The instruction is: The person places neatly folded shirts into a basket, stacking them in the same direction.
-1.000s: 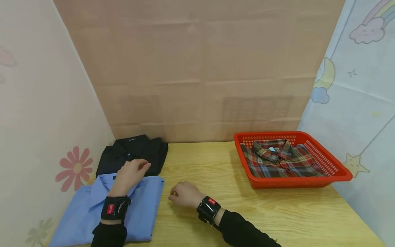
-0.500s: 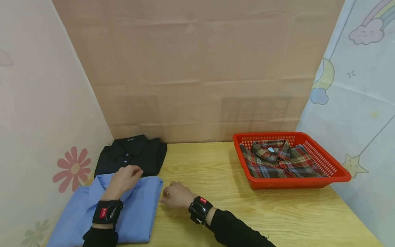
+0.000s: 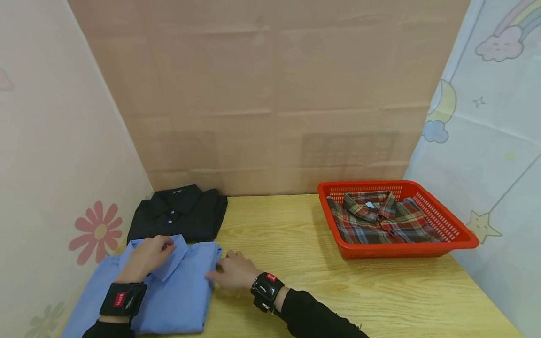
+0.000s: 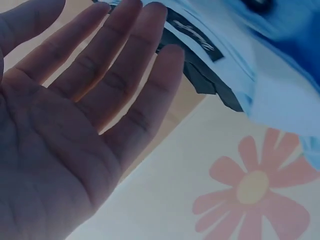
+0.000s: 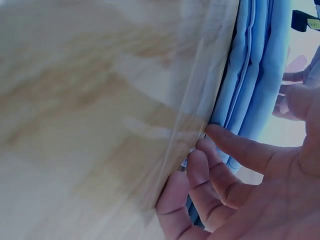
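A folded light-blue shirt [image 3: 181, 300] lies on the table at the left front, collar toward the back. Over its collar hovers my left hand [image 3: 145, 257]; in the left wrist view its fingers [image 4: 125, 75] are loosely extended beside the neck label [image 4: 195, 32], and nothing is held. At the shirt's right edge is my right hand [image 3: 234, 272]. The right wrist view shows its fingertips [image 5: 175, 192] against the tabletop alongside the folded layers [image 5: 255, 75], with no grip on the cloth visible. Whether the left fingers touch the collar, I cannot tell.
Behind the blue shirt lies a folded black shirt [image 3: 198, 220]. On the right side of the wooden table [image 3: 279, 225] stands a red plastic basket [image 3: 405, 252] holding a folded plaid shirt [image 3: 376, 227]. Walls border the table at left, back and right.
My left hand has moved left and toward me, from over the black shirt to the blue shirt's collar. My right hand has shifted left to the blue shirt's edge, its fingers spreading.
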A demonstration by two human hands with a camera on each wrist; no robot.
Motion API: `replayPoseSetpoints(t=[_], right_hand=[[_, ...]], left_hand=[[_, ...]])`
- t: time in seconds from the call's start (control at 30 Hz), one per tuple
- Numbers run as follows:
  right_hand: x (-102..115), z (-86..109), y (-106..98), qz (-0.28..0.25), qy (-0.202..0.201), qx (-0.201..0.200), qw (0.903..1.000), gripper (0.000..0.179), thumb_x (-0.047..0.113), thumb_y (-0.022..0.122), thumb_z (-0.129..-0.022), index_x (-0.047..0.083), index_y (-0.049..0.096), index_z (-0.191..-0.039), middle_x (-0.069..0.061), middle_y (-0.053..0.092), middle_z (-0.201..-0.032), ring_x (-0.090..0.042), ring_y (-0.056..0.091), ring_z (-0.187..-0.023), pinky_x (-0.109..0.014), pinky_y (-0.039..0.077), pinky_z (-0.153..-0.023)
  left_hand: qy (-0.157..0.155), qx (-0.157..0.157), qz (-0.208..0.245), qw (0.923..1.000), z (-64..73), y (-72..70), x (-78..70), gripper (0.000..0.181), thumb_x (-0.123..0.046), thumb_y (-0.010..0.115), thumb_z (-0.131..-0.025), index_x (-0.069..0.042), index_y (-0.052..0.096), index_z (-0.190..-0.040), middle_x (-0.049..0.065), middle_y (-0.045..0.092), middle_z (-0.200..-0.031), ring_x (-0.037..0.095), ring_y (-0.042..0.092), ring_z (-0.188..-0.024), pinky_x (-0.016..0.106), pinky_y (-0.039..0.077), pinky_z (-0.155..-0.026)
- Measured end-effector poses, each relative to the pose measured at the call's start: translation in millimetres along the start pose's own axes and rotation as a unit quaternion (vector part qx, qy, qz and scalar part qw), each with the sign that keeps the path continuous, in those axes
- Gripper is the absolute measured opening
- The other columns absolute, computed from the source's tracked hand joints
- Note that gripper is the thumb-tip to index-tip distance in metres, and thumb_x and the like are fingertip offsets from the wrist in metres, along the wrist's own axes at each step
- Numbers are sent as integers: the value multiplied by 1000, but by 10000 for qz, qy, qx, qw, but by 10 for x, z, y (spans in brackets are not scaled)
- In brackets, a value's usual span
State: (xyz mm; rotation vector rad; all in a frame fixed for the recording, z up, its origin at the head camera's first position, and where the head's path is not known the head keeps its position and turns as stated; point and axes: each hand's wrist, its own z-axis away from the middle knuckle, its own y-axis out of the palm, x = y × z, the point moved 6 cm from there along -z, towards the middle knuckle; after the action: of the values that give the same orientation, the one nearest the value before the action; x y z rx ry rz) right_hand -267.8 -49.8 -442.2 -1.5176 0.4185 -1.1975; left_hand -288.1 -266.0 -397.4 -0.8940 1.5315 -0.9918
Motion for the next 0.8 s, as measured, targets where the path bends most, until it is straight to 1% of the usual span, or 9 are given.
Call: replayPoseSetpoints(t=[0.1,0.2,0.33,0.4,0.5,0.6,0.63,0.73,0.8], right_hand=[[-10,-24,17,-72,65,-22,10000,56,67,42,-94,19,70,-91,-1,56,-99,-16,50,-87,-32,41,-66],[-11,-45,34,-103,96,-27,9999,57,69,41,-93,19,64,-81,-1,55,-97,-17,50,-86,-31,40,-64],[13,-59,46,-124,144,-56,9998,57,71,44,-91,18,63,-81,-3,56,-99,-18,51,-88,-32,41,-63],[34,-64,53,-109,194,-95,9997,59,71,45,-90,17,65,-84,-4,57,-102,-19,52,-90,-32,42,-64],[70,-64,56,-51,311,-187,9993,63,72,48,-88,13,70,-95,-5,58,-104,-19,52,-92,-33,43,-66],[104,-59,57,25,436,-257,9987,70,72,52,-86,9,69,-110,-4,57,-104,-17,50,-91,-33,44,-67],[114,-58,57,69,454,-286,9985,71,71,53,-86,8,68,-113,-4,57,-103,-16,50,-91,-33,44,-67],[137,-55,55,200,490,-330,9981,73,70,57,-84,6,66,-117,-4,57,-103,-15,50,-91,-33,45,-70],[145,-57,58,264,470,-347,9979,72,69,59,-83,6,66,-117,-5,58,-104,-16,51,-92,-34,46,-71]], left_hand=[[-40,138,-84,9999,27,1,61,24,-17,63,-94,4,71,-102,8,68,-81,16,57,-65,31,47,-55],[-133,278,-123,9995,58,12,140,25,-18,63,-93,4,71,-102,10,69,-83,17,58,-67,31,47,-56],[-172,277,-299,9990,101,16,261,23,-16,64,-93,4,70,-100,12,67,-85,20,58,-71,34,48,-59],[-175,226,-444,9986,128,14,328,17,-11,65,-91,4,69,-97,13,64,-86,23,56,-74,38,49,-63],[-227,212,-591,9978,171,10,437,8,3,63,-86,5,66,-94,19,59,-88,28,53,-78,43,50,-67],[-418,299,-656,9965,215,13,565,16,12,62,-81,5,61,-95,22,54,-90,33,51,-81,46,50,-69],[-484,306,-637,9963,230,11,606,18,13,62,-81,6,59,-96,23,52,-90,35,50,-82,47,50,-69],[-686,276,-630,9953,270,-8,730,22,11,63,-80,8,54,-100,28,48,-91,40,48,-83,50,48,-70],[-968,337,-604,9929,304,-20,823,32,6,64,-81,14,50,-109,36,46,-97,47,48,-87,54,48,-73]])
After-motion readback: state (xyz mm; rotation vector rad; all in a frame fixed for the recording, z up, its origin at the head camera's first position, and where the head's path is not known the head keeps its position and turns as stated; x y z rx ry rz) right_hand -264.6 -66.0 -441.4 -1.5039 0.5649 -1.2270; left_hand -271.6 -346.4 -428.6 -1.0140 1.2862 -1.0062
